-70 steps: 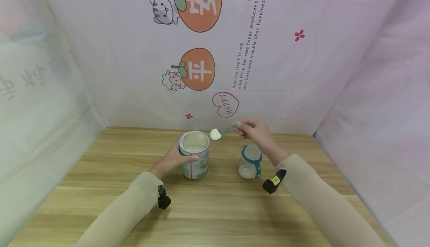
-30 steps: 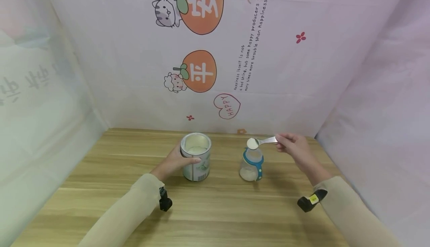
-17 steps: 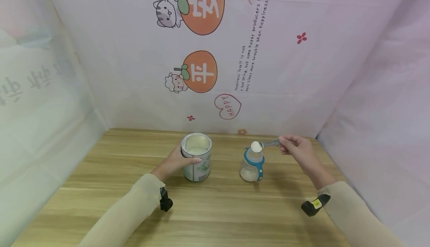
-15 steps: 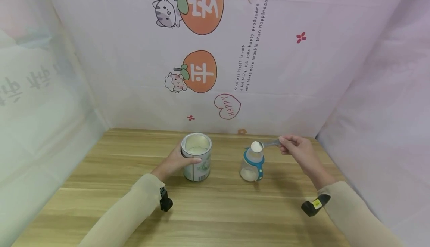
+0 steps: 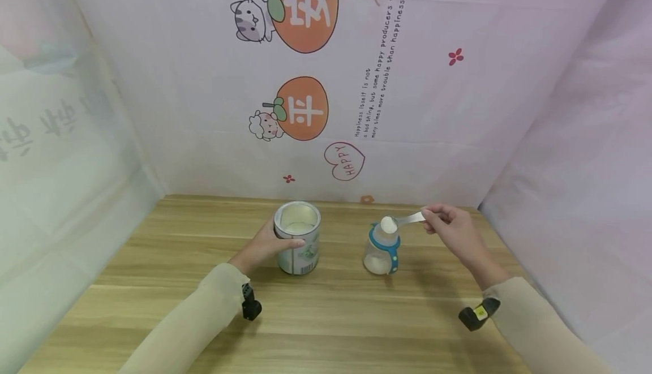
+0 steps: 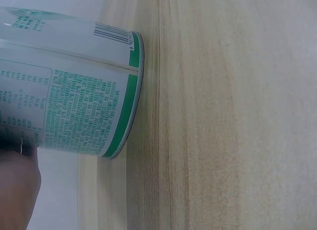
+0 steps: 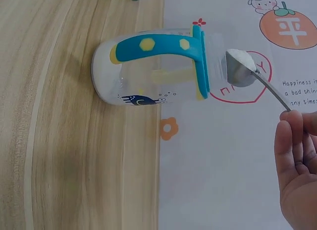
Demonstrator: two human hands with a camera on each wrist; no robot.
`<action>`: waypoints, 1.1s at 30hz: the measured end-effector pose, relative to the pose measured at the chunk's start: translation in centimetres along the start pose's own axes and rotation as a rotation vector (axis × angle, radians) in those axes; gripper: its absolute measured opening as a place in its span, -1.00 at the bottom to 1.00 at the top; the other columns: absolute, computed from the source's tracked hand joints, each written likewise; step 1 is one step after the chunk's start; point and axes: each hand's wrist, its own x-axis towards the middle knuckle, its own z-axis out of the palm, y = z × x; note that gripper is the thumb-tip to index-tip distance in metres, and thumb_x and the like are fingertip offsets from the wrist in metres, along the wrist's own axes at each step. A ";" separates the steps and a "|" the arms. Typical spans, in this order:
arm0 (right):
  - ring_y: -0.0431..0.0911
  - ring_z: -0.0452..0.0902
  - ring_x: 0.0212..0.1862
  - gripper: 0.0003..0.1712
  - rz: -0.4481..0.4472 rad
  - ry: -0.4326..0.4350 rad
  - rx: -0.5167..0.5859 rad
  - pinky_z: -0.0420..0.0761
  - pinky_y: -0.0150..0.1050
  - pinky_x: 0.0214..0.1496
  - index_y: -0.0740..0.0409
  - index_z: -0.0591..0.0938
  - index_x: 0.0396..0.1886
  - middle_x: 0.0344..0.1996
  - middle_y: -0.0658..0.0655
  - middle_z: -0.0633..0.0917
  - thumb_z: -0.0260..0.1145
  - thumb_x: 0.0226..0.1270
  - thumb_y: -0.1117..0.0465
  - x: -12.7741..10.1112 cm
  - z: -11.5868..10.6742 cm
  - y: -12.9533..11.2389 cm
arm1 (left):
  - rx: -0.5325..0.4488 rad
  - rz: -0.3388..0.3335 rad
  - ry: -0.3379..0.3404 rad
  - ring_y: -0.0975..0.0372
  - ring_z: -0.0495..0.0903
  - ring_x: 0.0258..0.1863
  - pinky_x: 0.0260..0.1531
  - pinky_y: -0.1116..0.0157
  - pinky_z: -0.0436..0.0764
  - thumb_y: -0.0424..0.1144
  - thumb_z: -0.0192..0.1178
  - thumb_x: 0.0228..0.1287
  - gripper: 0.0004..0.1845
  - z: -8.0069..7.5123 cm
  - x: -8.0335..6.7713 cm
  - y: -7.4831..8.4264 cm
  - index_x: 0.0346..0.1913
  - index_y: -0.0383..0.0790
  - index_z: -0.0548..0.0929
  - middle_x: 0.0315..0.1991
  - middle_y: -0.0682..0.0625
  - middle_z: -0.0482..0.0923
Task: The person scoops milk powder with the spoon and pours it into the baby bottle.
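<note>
Both hands (image 5: pixel 265 244) (image 5: pixel 450 232) forward, fingers curled

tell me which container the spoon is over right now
The baby bottle, the clear one with the blue collar. The spoon hangs at its mouth; the tin, gripped by the left hand, stands apart.

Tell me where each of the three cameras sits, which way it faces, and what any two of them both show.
Head: looks forward and down at the wooden table; shows both sleeved arms, the left hand gripping the tin, the right hand holding the spoon over the baby bottle.
Left wrist: looks sideways along the table at the tin's label; a bit of hand shows.
Right wrist: looks sideways at the bottle and the powder-filled spoon; fingers show.
Shared: head and right wrist both show bottle and spoon.
</note>
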 end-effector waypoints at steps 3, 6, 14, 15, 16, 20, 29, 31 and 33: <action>-0.15 0.66 -0.26 -0.53 -0.024 -0.004 -0.040 0.67 -0.35 -0.16 0.39 0.61 0.03 -0.30 0.18 0.73 0.19 0.55 0.01 -0.2 0.1 -0.2 | -0.007 0.000 0.001 -0.04 0.28 0.40 0.35 -0.18 0.20 -0.09 0.56 0.07 0.02 -0.1 0.0 -0.1 0.52 0.16 0.13 0.37 -0.07 0.34; -0.11 0.68 -0.25 -0.53 -0.040 0.003 -0.089 0.67 -0.32 -0.14 0.34 0.62 0.02 -0.29 0.17 0.74 0.18 0.55 -0.03 -0.4 0.2 -0.1 | -0.006 0.004 -0.002 -0.05 0.28 0.40 0.36 -0.18 0.18 -0.11 0.55 0.08 0.02 0.0 -0.1 0.0 0.52 0.13 0.12 0.38 -0.11 0.34; -0.11 0.67 -0.36 -0.66 -0.198 0.073 -0.213 0.62 -0.37 -0.39 0.23 0.68 -0.08 -0.39 0.09 0.74 0.22 0.53 0.03 -0.6 0.9 0.3 | 0.001 0.005 0.003 -0.03 0.29 0.39 0.35 -0.19 0.19 -0.07 0.56 0.06 0.02 0.0 0.0 -0.1 0.51 0.16 0.14 0.36 -0.06 0.36; -0.12 0.66 -0.39 -0.70 -0.238 0.086 -0.225 0.60 -0.37 -0.44 0.23 0.68 -0.10 -0.40 0.08 0.74 0.24 0.52 0.07 -0.6 1.0 0.4 | 0.001 0.007 0.000 -0.03 0.29 0.39 0.35 -0.19 0.19 -0.07 0.56 0.06 0.02 -0.1 0.1 -0.1 0.51 0.16 0.13 0.36 -0.06 0.36; -0.13 0.66 -0.41 -0.74 -0.282 0.100 -0.240 0.58 -0.38 -0.49 0.23 0.69 -0.12 -0.42 0.08 0.74 0.26 0.51 0.11 -0.6 1.1 0.5 | 0.002 0.008 -0.001 -0.02 0.29 0.39 0.35 -0.20 0.20 -0.07 0.56 0.06 0.02 -0.1 0.1 -0.2 0.51 0.16 0.13 0.36 -0.05 0.35; -0.16 0.66 -0.48 -0.90 -0.451 0.152 -0.293 0.50 -0.43 -0.61 0.25 0.70 -0.19 -0.46 0.11 0.74 0.34 0.42 0.28 -0.6 1.6 0.8 | -0.004 0.016 -0.007 -0.03 0.28 0.39 0.34 -0.20 0.20 -0.10 0.55 0.08 0.02 -0.1 0.1 -0.2 0.51 0.15 0.13 0.37 -0.07 0.34; -0.18 0.66 -0.50 -0.88 -0.618 0.198 -0.337 0.55 -0.55 -0.48 0.28 0.69 -0.25 -0.48 0.06 0.74 0.43 0.24 0.45 -0.5 2.0 0.9 | -0.005 0.009 -0.008 -0.03 0.29 0.40 0.35 -0.19 0.20 -0.09 0.56 0.07 0.01 0.0 0.0 0.1 0.51 0.16 0.14 0.37 -0.06 0.35; -0.20 0.65 -0.50 -0.86 -0.649 0.205 -0.362 0.55 -0.55 -0.46 0.27 0.69 -0.26 -0.49 0.03 0.74 0.45 0.21 0.46 -0.5 2.0 1.0 | -0.006 0.010 -0.010 -0.03 0.28 0.40 0.35 -0.20 0.19 -0.10 0.55 0.08 0.01 0.0 -0.1 0.1 0.51 0.15 0.14 0.37 -0.06 0.35; -0.22 0.63 -0.50 -0.85 -0.676 0.205 -0.379 0.57 -0.54 -0.44 0.26 0.69 -0.26 -0.49 0.03 0.73 0.46 0.20 0.47 -0.5 2.1 1.0 | -0.011 0.015 -0.012 -0.04 0.28 0.40 0.35 -0.20 0.19 -0.11 0.55 0.08 0.01 0.0 0.0 0.1 0.51 0.15 0.14 0.38 -0.07 0.34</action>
